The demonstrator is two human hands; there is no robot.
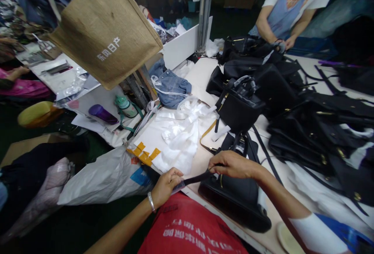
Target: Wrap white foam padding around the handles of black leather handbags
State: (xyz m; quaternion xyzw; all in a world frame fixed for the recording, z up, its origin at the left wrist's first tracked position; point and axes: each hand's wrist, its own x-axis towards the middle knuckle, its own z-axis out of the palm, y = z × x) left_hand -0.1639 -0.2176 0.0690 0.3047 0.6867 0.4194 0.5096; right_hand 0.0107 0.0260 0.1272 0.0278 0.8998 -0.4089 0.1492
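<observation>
A black strap (pixel 196 178) is stretched between my two hands at the table's front edge. My left hand (pixel 167 187), with a silver bangle at the wrist, is closed on the strap's left end, where a bit of clear plastic shows. My right hand (pixel 230 164) pinches the strap further right, above a black handbag (pixel 233 199) lying on the table. Part of that bag is hidden under my right hand and forearm. Just behind it, another black bag (pixel 241 108) stands with plastic-wrapped handles.
Several black bags (pixel 315 129) fill the right side. White wrapping strips (pixel 181 141) and a denim bundle (pixel 172 86) lie ahead. A tan tote bag (pixel 111 32) hangs at upper left. A white sack (pixel 108 178) sits below the left edge. A co-worker's hands (pixel 284 43) work across the table.
</observation>
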